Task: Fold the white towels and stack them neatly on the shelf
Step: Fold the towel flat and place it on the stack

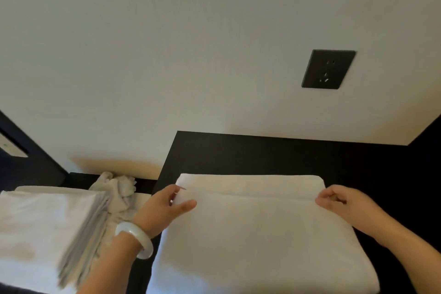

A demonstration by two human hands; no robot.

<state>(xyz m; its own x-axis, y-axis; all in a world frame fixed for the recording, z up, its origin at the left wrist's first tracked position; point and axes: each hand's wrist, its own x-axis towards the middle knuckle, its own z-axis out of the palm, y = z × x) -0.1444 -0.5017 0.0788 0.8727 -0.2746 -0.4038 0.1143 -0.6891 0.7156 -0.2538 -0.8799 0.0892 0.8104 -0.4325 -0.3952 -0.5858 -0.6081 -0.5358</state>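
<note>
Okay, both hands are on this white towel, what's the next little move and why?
Probably carry the pinched edge forward to the far edge and flatten it: the left hand and right hand each hold a corner of the white towel, short of its far edge.

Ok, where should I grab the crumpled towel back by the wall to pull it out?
Pinch the crumpled towel at its raised bunched top, reaching over from the front: the stack of folded linens hides its lower near side, and the wall stands behind it.
</note>
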